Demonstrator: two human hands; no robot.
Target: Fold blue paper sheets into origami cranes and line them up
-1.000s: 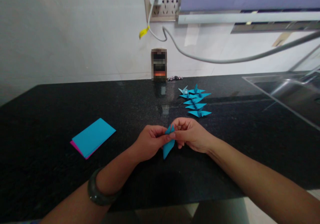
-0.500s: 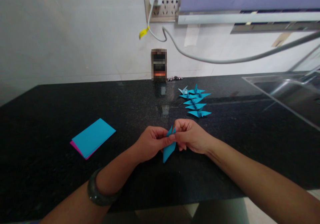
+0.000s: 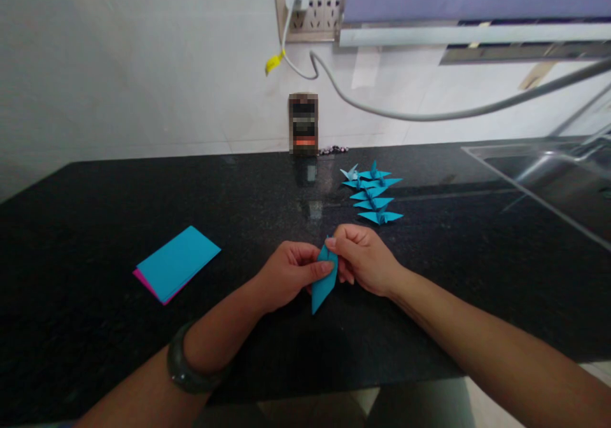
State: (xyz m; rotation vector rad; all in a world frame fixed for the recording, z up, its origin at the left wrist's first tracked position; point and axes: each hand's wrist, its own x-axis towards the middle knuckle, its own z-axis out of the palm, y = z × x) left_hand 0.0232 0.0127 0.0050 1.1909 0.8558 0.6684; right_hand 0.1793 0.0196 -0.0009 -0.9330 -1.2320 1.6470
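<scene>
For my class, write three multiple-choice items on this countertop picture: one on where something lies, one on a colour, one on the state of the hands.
1. Where does the row of finished paper cranes lie?
A. Beyond the hands, towards the wall
B. Inside the sink
C. On the paper stack

2. What colour shows under the blue sheet of the paper stack?
A. Yellow
B. Pink
C. Green

3. How is the folded blue paper held?
A. Lying flat, untouched
B. By the left hand alone
C. Pinched between both hands

Answers:
1. A: the paper cranes sit on the black countertop past the hands, nearer the wall.
2. B: a pink edge peeks out below the blue top of the paper stack.
3. C: the left hand and right hand both grip the folded blue paper with their fingers, above the counter.
</scene>
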